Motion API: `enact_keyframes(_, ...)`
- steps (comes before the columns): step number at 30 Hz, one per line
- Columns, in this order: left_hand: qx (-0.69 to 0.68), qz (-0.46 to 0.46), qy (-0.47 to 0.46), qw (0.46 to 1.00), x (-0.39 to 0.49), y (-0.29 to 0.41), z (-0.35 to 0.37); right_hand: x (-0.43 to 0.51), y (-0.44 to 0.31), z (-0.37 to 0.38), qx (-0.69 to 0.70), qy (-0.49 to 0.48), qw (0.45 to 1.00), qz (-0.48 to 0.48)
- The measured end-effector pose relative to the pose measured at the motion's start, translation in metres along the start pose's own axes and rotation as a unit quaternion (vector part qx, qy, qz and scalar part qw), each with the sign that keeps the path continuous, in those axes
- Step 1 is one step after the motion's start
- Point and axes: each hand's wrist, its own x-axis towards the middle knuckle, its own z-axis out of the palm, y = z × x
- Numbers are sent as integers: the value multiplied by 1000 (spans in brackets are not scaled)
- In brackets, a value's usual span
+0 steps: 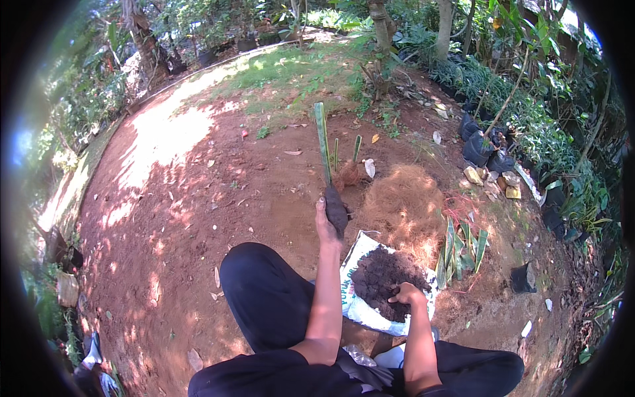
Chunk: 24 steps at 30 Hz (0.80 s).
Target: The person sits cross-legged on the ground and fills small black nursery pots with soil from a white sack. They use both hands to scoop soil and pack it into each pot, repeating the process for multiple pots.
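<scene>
My left hand [328,221] is closed round a clump of dark soil [336,208] at the base of a snake plant leaf [322,134] that stands upright. My right hand [408,294] touches a heap of dark soil [377,278] with its fingers, some pushed into it; I see nothing held there. The heap lies on a white printed sack [348,297] in front of my lap. Beyond my left hand, two short leaf cuttings rise from a fibre-wrapped base [349,173]. A large pile of brown coconut fibre [404,198] lies beyond the sack.
Several snake plant leaves [459,250] lie right of the sack, near red string [461,206]. Farther right are a small black pot [523,278], stones [491,183] and black planting bags [478,149]. A tree trunk [381,39] stands ahead. A clear plastic bag [359,356] lies by my lap.
</scene>
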Motion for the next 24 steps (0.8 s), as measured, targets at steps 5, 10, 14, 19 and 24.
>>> enact_keyframes(5, -38, 20, -11, 999, 0, 13, -10, -9, -14, -7, -92, -73, 993, 33)
enact_keyframes(10, -40, 25, -18, 999, 0, 19, -15, -9, -21, 3, -95, -72, 989, 82)
enact_keyframes(14, -45, 25, -9, 999, 0, 22, -16, -6, -11, 2, -52, -80, 992, 79)
enact_keyframes(19, -37, 26, 7, 999, -2, 23, -16, -16, 2, -12, 69, -29, 997, 17)
enact_keyframes(24, -48, 35, 0, 998, -2, 23, -16, -30, 16, -32, 142, 24, 989, -27)
